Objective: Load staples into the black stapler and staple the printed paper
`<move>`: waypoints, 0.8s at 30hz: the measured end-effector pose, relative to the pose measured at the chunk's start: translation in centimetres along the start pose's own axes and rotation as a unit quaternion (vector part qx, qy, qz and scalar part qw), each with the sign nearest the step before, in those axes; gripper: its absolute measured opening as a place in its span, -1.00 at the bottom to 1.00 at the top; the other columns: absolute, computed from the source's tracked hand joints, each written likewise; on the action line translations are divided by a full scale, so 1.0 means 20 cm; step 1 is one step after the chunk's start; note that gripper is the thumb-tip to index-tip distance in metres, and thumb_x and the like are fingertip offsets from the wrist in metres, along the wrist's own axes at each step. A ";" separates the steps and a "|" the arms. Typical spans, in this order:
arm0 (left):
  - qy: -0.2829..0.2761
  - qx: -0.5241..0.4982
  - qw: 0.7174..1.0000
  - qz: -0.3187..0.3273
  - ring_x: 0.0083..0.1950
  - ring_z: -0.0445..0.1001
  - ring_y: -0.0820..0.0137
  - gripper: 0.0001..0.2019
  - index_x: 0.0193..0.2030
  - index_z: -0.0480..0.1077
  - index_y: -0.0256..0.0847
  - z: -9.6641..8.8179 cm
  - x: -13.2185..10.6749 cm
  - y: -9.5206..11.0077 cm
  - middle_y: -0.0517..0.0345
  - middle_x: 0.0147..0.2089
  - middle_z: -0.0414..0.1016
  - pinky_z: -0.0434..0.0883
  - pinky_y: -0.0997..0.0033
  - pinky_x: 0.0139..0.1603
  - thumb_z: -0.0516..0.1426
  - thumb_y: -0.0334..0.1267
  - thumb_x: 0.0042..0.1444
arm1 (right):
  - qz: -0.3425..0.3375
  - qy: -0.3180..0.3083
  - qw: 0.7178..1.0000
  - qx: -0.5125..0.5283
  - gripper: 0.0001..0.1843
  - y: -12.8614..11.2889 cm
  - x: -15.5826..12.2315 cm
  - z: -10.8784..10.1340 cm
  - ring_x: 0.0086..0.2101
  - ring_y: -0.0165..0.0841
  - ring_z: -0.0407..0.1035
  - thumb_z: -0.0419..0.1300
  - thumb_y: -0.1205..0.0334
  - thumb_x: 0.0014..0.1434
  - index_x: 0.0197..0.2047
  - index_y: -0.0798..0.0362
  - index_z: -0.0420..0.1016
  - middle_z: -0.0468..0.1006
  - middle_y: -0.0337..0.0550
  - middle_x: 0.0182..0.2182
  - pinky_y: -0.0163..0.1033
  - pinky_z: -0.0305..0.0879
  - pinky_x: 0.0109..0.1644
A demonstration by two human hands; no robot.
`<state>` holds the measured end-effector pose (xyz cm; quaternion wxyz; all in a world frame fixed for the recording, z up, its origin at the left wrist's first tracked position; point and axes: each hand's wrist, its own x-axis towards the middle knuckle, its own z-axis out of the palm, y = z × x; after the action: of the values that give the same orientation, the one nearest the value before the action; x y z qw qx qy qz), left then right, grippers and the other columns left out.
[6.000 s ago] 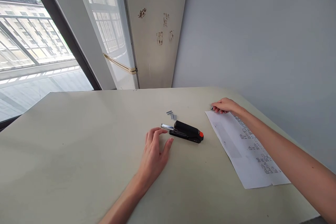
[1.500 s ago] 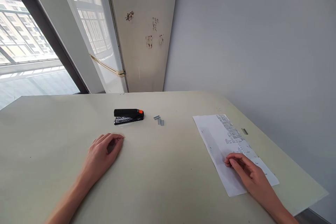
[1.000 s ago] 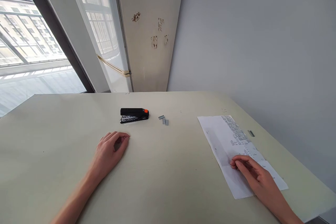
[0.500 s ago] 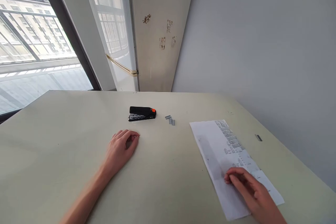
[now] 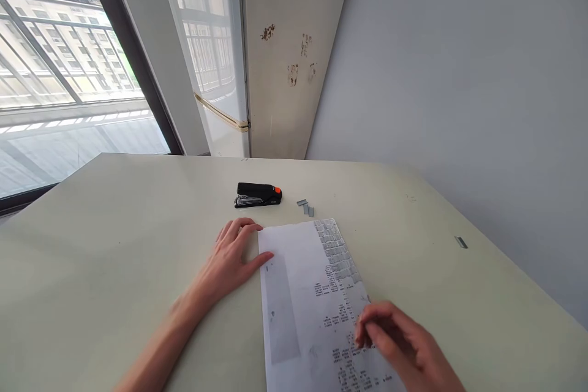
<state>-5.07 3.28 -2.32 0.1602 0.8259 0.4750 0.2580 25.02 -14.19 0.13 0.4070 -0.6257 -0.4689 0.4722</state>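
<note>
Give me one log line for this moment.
left hand: at paper edge | right hand: fingertips on paper | stapler: untouched, beyond paper

The bench (image 5: 114,226) is showing a smooth, matt cream top. The sheet of paper (image 5: 303,294) is lying thin and matt white, carrying grey and black print. The stapler (image 5: 257,194) is wearing a black plastic shell with an orange plastic tip, bright metal gleaming beneath. The staple strips (image 5: 305,206) and the lone strip (image 5: 460,242) are looking like dull grey metal. The refrigerator (image 5: 275,61) is shining glossy on its door, its side showing matt paint with rusty chipped patches.
</note>
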 end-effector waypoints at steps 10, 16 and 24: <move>-0.051 -0.010 0.996 0.077 0.43 0.20 0.02 -0.52 0.27 0.33 -0.03 -0.06 -0.02 -0.02 0.00 0.38 0.33 0.23 -0.13 0.44 0.16 -0.26 0.20 | -0.020 -0.011 0.996 -0.089 -0.59 0.09 0.20 -0.13 -0.13 -0.16 0.57 0.17 -0.23 0.37 -0.13 -0.07 0.58 0.68 -0.06 -0.17 -0.14 0.53 0.01; -0.038 0.010 0.998 0.042 0.42 0.24 -0.01 -0.55 0.25 0.38 -0.01 -0.08 -0.01 -0.02 0.00 0.35 0.40 0.27 -0.12 0.43 0.22 0.02 0.27 | -0.057 -0.142 0.987 -0.049 -0.66 -0.02 0.26 -0.02 -0.11 -0.19 0.55 0.13 -0.12 0.43 -0.12 -0.07 0.58 0.67 -0.10 -0.18 -0.11 0.50 0.01; -0.054 0.047 0.996 0.051 0.41 0.25 0.00 -0.50 0.25 0.39 -0.01 -0.10 -0.01 -0.06 0.00 0.34 0.41 0.27 -0.11 0.43 0.27 0.05 0.22 | -0.102 -0.108 0.989 -0.005 -0.63 0.02 0.59 -0.20 -0.22 -0.25 0.55 0.21 -0.17 0.38 -0.13 -0.03 0.55 0.66 -0.10 -0.21 -0.10 0.49 -0.06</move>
<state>-7.15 3.63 -1.30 0.1335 0.8684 0.4344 0.1983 30.28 -3.00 -1.83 0.3967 -0.5221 -0.5738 0.4907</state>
